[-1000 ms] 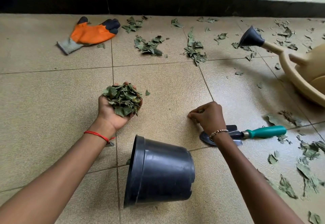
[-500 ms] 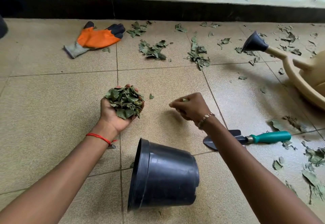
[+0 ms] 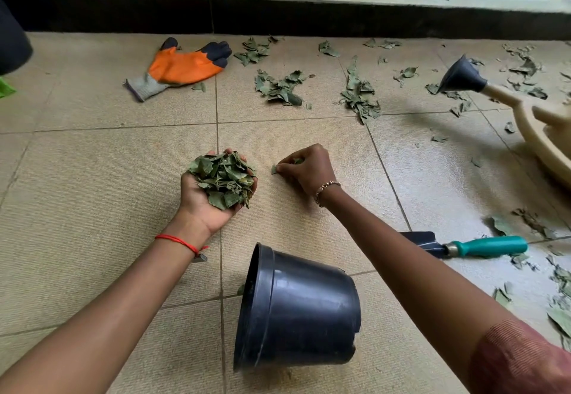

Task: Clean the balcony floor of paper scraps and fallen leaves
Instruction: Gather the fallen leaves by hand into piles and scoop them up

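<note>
Now the heap of leaves (image 3: 224, 178) sits piled high in the left hand (image 3: 210, 208), which is turned palm up with the fingers cupped round it, above the tiled floor (image 3: 92, 177). Just beside it, the right hand (image 3: 309, 168) pinches one small leaf scrap (image 3: 274, 169) between thumb and fingertips, low over the tile.

The heap looks fuller than the palm, so I think one more scrap on top can make pieces slide off the side near the wrist. The leaves are light and the balcony is open, so a little wind or a quick tilt may scatter them.

The black pot (image 3: 296, 310) lies on its side close to the person, mouth toward the left. If the handful goes in carelessly, some may spill out.

Farther away, loose leaves (image 3: 279, 87) lie near the orange glove (image 3: 182, 67). More lie around the watering can (image 3: 543, 134) and the trowel (image 3: 475, 246), where the tile looks shiny, perhaps wet, so they may stick.
</note>
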{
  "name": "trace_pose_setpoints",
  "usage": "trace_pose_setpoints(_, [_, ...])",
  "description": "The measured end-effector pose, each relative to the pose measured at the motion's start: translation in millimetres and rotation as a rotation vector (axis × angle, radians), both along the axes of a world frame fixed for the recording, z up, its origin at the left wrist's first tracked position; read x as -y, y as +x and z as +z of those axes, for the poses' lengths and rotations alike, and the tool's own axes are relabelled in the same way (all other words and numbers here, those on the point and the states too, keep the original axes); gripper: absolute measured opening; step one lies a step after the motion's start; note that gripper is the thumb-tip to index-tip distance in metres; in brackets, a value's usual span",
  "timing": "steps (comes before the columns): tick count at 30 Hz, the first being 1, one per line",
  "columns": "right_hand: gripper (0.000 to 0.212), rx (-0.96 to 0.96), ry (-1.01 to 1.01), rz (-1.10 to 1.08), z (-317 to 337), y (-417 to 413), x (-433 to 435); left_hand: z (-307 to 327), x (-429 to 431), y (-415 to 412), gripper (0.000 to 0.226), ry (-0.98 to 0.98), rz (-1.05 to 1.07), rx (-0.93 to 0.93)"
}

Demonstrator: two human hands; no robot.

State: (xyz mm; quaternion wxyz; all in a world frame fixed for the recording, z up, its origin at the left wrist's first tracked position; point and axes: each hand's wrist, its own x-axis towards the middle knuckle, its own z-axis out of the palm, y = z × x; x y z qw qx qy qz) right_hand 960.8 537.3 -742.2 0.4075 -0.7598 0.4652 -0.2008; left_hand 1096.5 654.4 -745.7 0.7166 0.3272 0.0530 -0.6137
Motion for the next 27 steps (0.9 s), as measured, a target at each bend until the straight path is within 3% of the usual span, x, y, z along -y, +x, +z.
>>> trace_pose_setpoints(8, [0.029, -0.037, 0.014, 0.087, -4, 2, 1, -1, 1, -1, 0.024, 0.002, -0.004, -0.001])
trace_pose_setpoints(17, [0.015, -0.057, -0.121, 0.096, -11, 3, -4, 3, 1, -5, 0.023, -0.002, -0.012, -0.010])
trace_pose_setpoints(20, [0.015, -0.057, -0.081, 0.088, -8, 1, -3, 6, 0, -5, 0.023, -0.004, -0.006, -0.012])
trace_pose_setpoints(22, [0.011, 0.058, 0.125, -0.003, -3, -5, 1, 7, 0, -3, 0.021, -0.002, 0.009, -0.013])
trace_pose_setpoints(25, [0.014, 0.469, 0.658, -0.231, 9, -21, 2, 13, -1, -1, 0.025, -0.001, 0.028, -0.013])
trace_pose_setpoints(27, [0.015, 0.699, 0.883, -0.295, 21, -30, 0, 24, 0, -3, 0.027, -0.006, 0.046, -0.022])
